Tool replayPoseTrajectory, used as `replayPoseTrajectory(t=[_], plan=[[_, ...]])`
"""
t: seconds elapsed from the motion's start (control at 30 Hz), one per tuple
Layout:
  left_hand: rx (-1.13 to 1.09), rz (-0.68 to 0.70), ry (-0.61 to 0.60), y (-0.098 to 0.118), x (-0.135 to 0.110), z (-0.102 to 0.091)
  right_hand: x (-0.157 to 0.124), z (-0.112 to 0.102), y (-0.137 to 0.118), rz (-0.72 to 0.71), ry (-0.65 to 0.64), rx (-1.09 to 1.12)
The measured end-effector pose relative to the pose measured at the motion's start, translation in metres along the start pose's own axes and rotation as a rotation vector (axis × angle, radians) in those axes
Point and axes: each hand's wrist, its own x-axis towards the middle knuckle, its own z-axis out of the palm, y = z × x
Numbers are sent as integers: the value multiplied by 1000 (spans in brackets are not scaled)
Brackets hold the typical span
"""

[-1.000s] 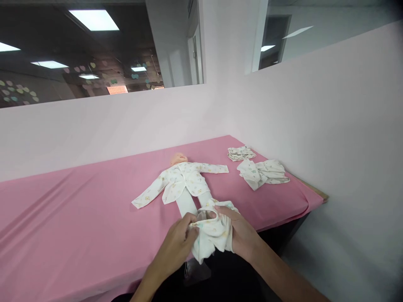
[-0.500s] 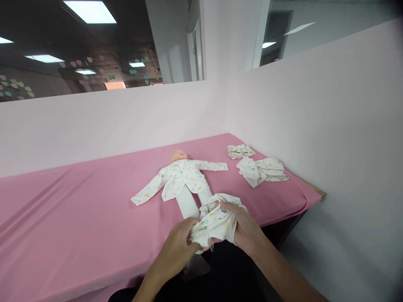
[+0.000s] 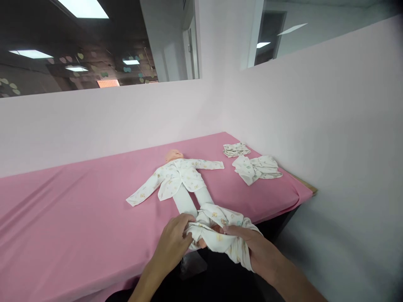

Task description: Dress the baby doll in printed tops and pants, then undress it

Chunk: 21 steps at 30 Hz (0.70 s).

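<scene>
A baby doll [image 3: 174,155] lies on its back on the pink-covered table, wearing a white printed long-sleeved top [image 3: 180,177]. Its pale legs [image 3: 185,202] point toward me. At the near edge, printed white baby pants [image 3: 220,240] are bunched around the doll's feet, with bits of skin-coloured foot showing through. My left hand [image 3: 174,237] pinches the left side of the pants' opening. On the other side, my right hand [image 3: 260,249] grips the gathered fabric, thumb on top and the other fingers hidden beneath.
Toward the table's right end lie a folded printed cloth [image 3: 236,149] and a loosely laid printed garment [image 3: 258,168]. The pink sheet [image 3: 94,209] spreads to the left. White walls [image 3: 299,105] with windows close off the back and right side.
The pants have been spread wider and lower over the doll's feet, showing more foot through the opening. My right hand has moved down and right; my left shifted slightly left.
</scene>
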Motion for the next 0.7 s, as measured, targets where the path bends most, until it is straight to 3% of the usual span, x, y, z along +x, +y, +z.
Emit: replayPoseTrajectory(t=[0.1, 0.27, 0.33, 0.4, 0.47, 0.53, 0.63, 0.7], plan=[[-27, 31, -52, 1, -3, -7, -2, 9, 9, 50, 1, -9], [-151, 50, -394, 8, -10, -55, 3, 16, 33, 51, -12, 89], [-101, 40, -403, 13, -1, -73, 4, 17, 39, 49, 3, 119], [-12, 131, -338, 21, 21, -77, 5, 18, 42, 42, -1, 135], [146, 332, -244, 30, 54, -64, 5, 18, 44, 22, -41, 157], [430, 522, -281, 38, 89, -41, 7, 17, 47, 12, -84, 189], [749, 583, -438, 47, 129, -7, 9, 12, 50, 27, -67, 213], [837, 583, -545, 49, 142, 7, 10, 8, 50, 24, -55, 199]])
